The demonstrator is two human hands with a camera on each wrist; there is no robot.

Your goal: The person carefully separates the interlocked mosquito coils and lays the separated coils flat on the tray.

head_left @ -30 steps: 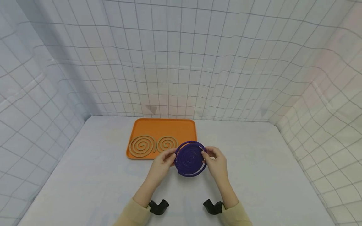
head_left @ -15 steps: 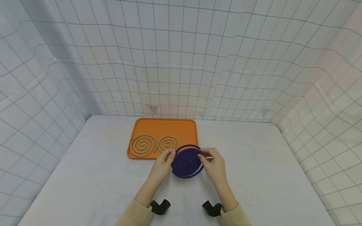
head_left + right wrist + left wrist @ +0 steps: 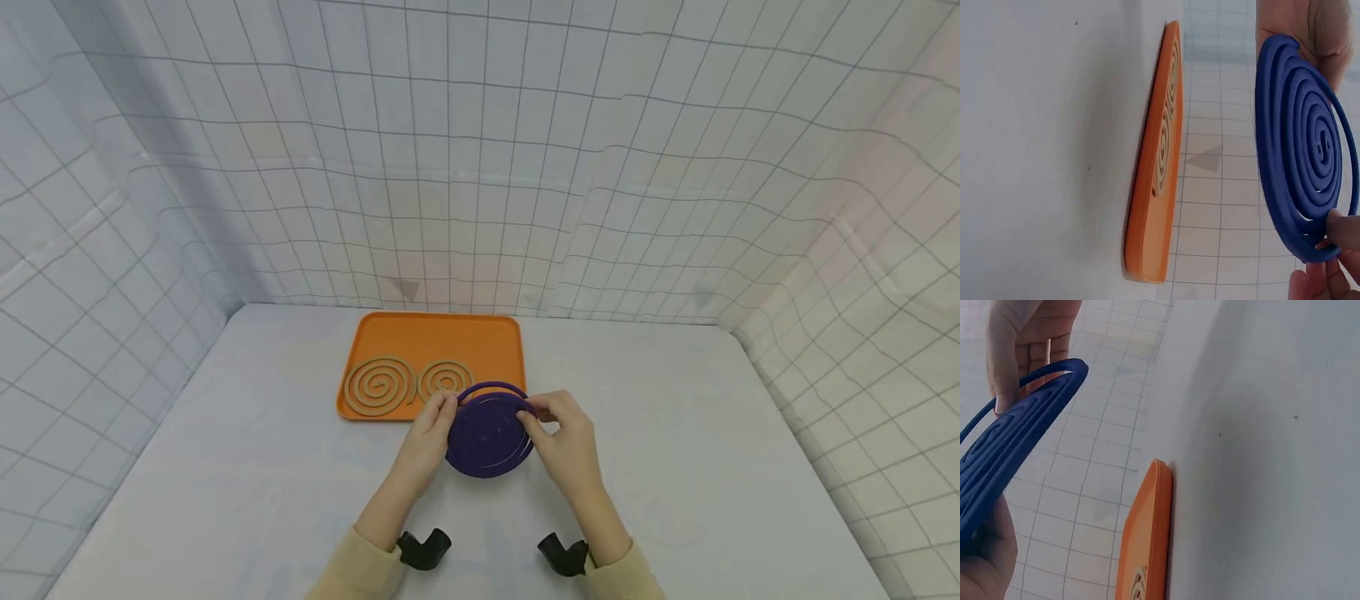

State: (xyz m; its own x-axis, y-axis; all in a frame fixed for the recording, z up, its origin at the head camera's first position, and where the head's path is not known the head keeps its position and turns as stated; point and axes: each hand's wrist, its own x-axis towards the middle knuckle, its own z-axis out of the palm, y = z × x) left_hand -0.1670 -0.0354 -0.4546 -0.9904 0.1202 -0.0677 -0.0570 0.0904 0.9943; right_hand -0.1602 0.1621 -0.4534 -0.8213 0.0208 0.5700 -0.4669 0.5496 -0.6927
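Note:
A dark blue, spiral-shaped mosquito coil (image 3: pixel 486 442) is held up over the white table between both hands. My left hand (image 3: pixel 424 435) grips its left edge, fingertips partly hidden behind it. On the opposite edge, my right hand (image 3: pixel 567 433) pinches the coil between thumb and fingers. In the right wrist view the coil (image 3: pixel 1300 137) shows tightly nested windings, with one thin outer strand standing apart from the rest. The thumb of the right hand (image 3: pixel 1342 240) presses close to that strand.
Behind the hands lies an orange tray (image 3: pixel 442 327), with two tan spiral coils, a larger one (image 3: pixel 378 387) and a smaller one (image 3: pixel 446 379), along its near side. White grid-patterned curtains (image 3: pixel 480 167) enclose the table (image 3: pixel 675 450). Black curved pieces (image 3: pixel 424 550) sit at both wrists.
Both hands have carried the blue coil slightly left and tilted it, so its face looks flatter. The outer strand now stands up above the far edge. Tray and tan coils stay put.

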